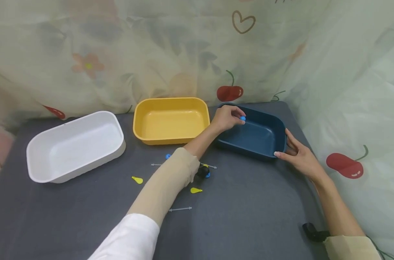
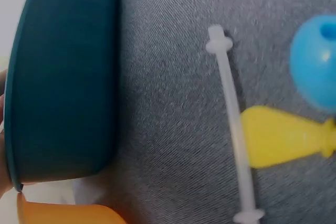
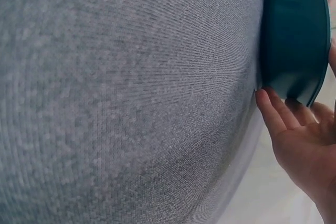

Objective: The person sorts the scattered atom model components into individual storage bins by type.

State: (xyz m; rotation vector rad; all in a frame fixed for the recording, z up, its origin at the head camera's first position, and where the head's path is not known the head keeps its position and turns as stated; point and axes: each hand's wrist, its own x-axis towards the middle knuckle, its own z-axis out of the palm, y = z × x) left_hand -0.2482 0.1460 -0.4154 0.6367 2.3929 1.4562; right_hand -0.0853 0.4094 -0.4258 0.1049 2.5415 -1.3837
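My left hand (image 1: 227, 117) reaches over the left part of a dark blue rectangular bin (image 1: 253, 153) and pinches a small blue ball (image 1: 243, 118) between thumb and fingertips. My right hand (image 1: 297, 155) grips the bin's right end, its thumb at the front corner. In the right wrist view, the fingers of that right hand (image 3: 304, 135) lie against the bin's end wall (image 3: 294, 51). Under the left forearm are yellow bulb-shaped pieces (image 2: 281, 136), thin whitish rods with flanged ends (image 2: 231, 93) and a blue ball with a hole (image 2: 315, 64); the arm hides part of this group.
A yellow bin (image 1: 171, 135) stands at the back middle, its corner close to the dark blue one. To the left is a white bin (image 1: 86, 162), set at an angle. Another yellow piece (image 1: 137, 180) and a rod (image 1: 180, 209) lie on the grey cloth (image 1: 242, 216).
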